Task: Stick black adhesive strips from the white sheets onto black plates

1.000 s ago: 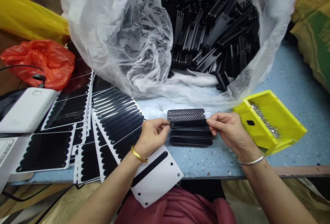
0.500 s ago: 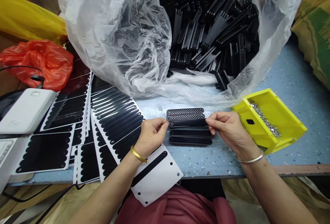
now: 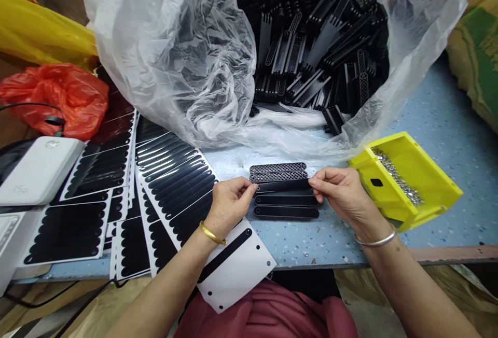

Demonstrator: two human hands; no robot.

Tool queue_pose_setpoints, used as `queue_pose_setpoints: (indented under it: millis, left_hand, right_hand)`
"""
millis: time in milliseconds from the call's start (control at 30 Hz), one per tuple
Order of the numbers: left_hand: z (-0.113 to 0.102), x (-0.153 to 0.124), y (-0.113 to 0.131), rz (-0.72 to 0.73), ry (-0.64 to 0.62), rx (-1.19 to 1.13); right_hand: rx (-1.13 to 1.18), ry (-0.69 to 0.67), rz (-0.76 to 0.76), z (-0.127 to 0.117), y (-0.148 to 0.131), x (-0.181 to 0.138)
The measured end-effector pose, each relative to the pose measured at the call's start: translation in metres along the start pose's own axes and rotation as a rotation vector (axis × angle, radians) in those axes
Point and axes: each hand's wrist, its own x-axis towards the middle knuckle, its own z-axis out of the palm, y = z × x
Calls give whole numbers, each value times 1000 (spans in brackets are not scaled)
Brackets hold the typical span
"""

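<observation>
At lower centre of the frame, pinches a black strip (image 3: 283, 186) by its ends with left hand (image 3: 229, 200) and right hand (image 3: 338, 193), seemingly just above the laid strips (image 3: 286, 212) on the table (image 3: 350, 237), and risks skewing it through uneven finger pressure.

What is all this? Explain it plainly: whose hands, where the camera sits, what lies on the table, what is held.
No machine: a person works bare-handed, filmed by one camera on their head looking down. The left hand and right hand pinch the ends of one black strip. Four more strips lie beside it on the blue table, two meshed, two smooth. Behind sits a clear bag of black parts; right, a yellow bin of small metal pieces; left, sheets of black stickers.
</observation>
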Motion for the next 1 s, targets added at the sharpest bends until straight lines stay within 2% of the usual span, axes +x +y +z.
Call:
queue_pose_setpoints:
  millis: [100, 300, 567, 867, 1000]
  left_hand:
    - [0, 0, -3, 22, -3, 20]
    - [0, 1, -6, 83, -15, 105]
    - [-1, 4, -7, 90, -20, 115]
    - [0, 6, -11, 84, -10, 128]
    - [0, 7, -12, 81, -18, 125]
  right_hand:
    - [-43, 38, -20, 2, 0, -1]
    - [-275, 165, -99, 7, 1, -1]
    - [-508, 207, -135, 10, -1, 3]
    - [-821, 246, -253, 10, 2, 2]
    - [-950, 238, -245, 11, -1, 1]
